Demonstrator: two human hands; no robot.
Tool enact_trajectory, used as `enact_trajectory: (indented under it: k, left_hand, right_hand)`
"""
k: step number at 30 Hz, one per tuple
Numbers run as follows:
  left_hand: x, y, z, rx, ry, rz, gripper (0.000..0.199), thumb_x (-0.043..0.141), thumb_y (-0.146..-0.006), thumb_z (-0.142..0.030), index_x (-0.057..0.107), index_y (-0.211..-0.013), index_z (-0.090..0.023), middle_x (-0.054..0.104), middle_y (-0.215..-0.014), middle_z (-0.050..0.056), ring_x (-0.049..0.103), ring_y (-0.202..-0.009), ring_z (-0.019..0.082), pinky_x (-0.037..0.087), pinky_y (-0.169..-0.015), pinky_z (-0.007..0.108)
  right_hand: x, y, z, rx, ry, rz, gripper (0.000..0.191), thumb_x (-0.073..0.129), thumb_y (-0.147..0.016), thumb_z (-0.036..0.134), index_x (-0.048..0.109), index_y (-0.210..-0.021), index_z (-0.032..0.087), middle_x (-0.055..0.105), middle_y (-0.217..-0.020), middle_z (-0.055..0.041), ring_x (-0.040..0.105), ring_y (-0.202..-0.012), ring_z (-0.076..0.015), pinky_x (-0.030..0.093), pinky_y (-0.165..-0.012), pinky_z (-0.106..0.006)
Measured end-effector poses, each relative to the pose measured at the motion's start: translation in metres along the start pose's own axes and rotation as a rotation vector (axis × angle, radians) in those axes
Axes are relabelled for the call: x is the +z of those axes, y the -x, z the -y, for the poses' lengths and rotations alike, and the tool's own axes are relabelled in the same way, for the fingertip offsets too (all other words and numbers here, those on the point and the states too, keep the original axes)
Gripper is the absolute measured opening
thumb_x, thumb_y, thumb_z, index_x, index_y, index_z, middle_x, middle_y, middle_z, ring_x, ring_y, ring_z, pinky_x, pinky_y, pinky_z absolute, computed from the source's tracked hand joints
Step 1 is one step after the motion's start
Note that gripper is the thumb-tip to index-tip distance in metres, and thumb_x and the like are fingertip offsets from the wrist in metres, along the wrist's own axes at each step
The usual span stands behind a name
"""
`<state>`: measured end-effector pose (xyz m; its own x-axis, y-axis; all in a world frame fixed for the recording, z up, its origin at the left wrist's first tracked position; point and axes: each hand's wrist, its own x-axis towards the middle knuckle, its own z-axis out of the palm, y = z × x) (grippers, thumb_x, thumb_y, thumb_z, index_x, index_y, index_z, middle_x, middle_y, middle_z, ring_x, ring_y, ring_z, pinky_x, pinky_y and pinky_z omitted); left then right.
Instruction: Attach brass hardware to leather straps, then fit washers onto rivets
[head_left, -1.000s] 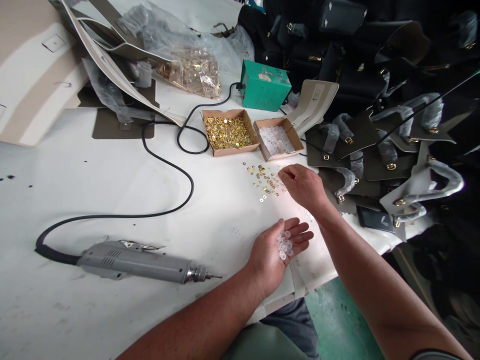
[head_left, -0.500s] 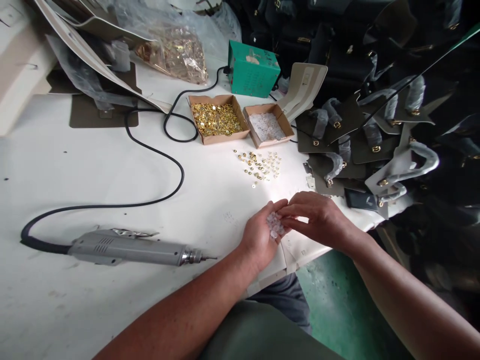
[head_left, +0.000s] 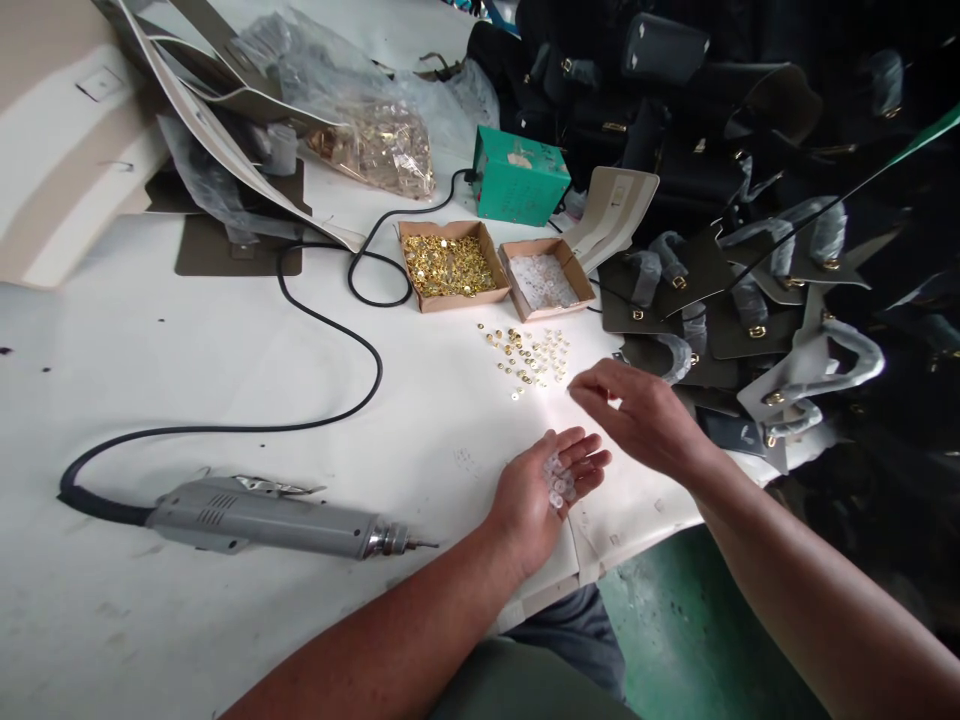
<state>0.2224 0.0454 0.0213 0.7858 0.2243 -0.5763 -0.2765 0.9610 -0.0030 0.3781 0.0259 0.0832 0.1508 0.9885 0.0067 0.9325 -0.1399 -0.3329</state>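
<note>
Palm up over the table's front edge, my left hand (head_left: 536, 495) cups several small clear plastic discs (head_left: 559, 482). My right hand (head_left: 634, 410) is raised up and to the right of it, with thumb and fingertips pinched; a tiny pale bit shows at the tips, too small to make out. Just beyond those fingertips, small gold caps (head_left: 512, 345) and clear pieces (head_left: 553, 350) lie scattered on the white table (head_left: 435, 400). Behind them stand a cardboard box of gold parts (head_left: 454, 265) and a smaller box of clear parts (head_left: 546, 282).
A grey electric screwdriver (head_left: 270, 517) lies at the left, its black cable (head_left: 379, 365) curving to a green power box (head_left: 520, 178). A bag of gold parts (head_left: 390, 150) sits at the back. Dark panels with wrapped handles (head_left: 690, 270) are piled on the right.
My right hand has lifted away from my left palm, towards the scattered pieces. The fingers of my left hand now show spread. The view has shifted slightly.
</note>
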Motion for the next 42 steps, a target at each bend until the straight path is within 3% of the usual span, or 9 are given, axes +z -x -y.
enact_trajectory:
  k: [2,5,9,16,27,35,39,42]
  left_hand:
    - [0.000,0.000,0.000,-0.017,-0.013,-0.016,0.032,0.053,-0.097,-0.030,0.069,-0.109,-0.005,0.072,-0.116,0.021,0.073,-0.098,0.028,0.054,-0.091,0.038]
    - [0.000,0.000,-0.001,-0.022,-0.021,-0.027,0.036,0.053,-0.097,-0.032,0.067,-0.114,-0.004,0.071,-0.120,0.022,0.073,-0.102,0.030,0.053,-0.093,0.039]
    - [0.000,0.000,-0.001,-0.030,-0.023,-0.032,0.037,0.051,-0.098,-0.033,0.068,-0.115,-0.005,0.072,-0.119,0.021,0.072,-0.104,0.030,0.052,-0.095,0.038]
    - [0.001,0.001,-0.001,-0.037,-0.027,-0.028,0.037,0.050,-0.098,-0.033,0.069,-0.113,-0.005,0.072,-0.120,0.022,0.073,-0.103,0.030,0.051,-0.096,0.039]
    - [0.000,0.000,-0.001,-0.035,-0.016,-0.014,0.037,0.050,-0.098,-0.033,0.070,-0.110,-0.004,0.070,-0.120,0.024,0.073,-0.102,0.030,0.052,-0.093,0.038]
    - [0.001,0.001,-0.001,-0.039,-0.025,-0.022,0.036,0.050,-0.098,-0.032,0.071,-0.109,-0.004,0.071,-0.120,0.023,0.073,-0.103,0.030,0.051,-0.094,0.038]
    - [0.000,0.001,-0.001,-0.035,-0.026,-0.012,0.037,0.051,-0.098,-0.033,0.070,-0.111,-0.005,0.071,-0.119,0.023,0.073,-0.103,0.029,0.051,-0.095,0.039]
    - [-0.002,0.000,-0.001,-0.028,-0.006,-0.008,0.035,0.053,-0.097,-0.034,0.070,-0.111,-0.006,0.072,-0.118,0.022,0.073,-0.101,0.029,0.052,-0.096,0.039]
  right_hand:
    - [0.007,-0.023,-0.006,0.073,0.079,-0.071,0.017,0.053,-0.099,0.027,0.067,-0.091,0.022,0.068,-0.090,-0.0015,0.060,-0.076,-0.0142,0.038,-0.069,-0.027]
    - [0.023,-0.053,-0.014,0.071,0.273,-0.141,0.020,0.052,-0.097,0.027,0.070,-0.090,0.022,0.068,-0.088,-0.0026,0.058,-0.074,-0.0156,0.033,-0.066,-0.029]
    - [0.043,-0.070,-0.022,0.057,0.422,-0.189,0.021,0.054,-0.093,0.026,0.071,-0.081,0.021,0.067,-0.081,-0.0031,0.053,-0.070,-0.0157,0.027,-0.063,-0.031]
    - [0.054,-0.071,-0.030,0.081,0.403,-0.207,0.021,0.055,-0.090,0.026,0.073,-0.081,0.021,0.068,-0.081,-0.0025,0.051,-0.067,-0.0143,0.026,-0.062,-0.030]
    - [0.051,-0.068,-0.023,-0.002,0.424,-0.205,0.027,0.054,-0.088,0.026,0.067,-0.065,0.020,0.061,-0.067,-0.0027,0.046,-0.062,-0.0141,0.028,-0.065,-0.031]
    - [0.052,-0.069,-0.027,0.069,0.278,-0.220,0.017,0.059,-0.085,0.024,0.074,-0.077,0.023,0.071,-0.078,-0.0011,0.058,-0.069,-0.0154,0.035,-0.066,-0.030]
    - [0.042,-0.067,-0.026,0.118,0.151,-0.265,0.013,0.062,-0.085,0.026,0.075,-0.085,0.024,0.073,-0.082,-0.0008,0.063,-0.074,-0.0173,0.041,-0.069,-0.030]
    - [0.022,-0.048,-0.017,0.096,0.029,-0.320,0.014,0.063,-0.088,0.027,0.075,-0.085,0.022,0.072,-0.081,-0.0025,0.063,-0.072,-0.0171,0.045,-0.070,-0.031]
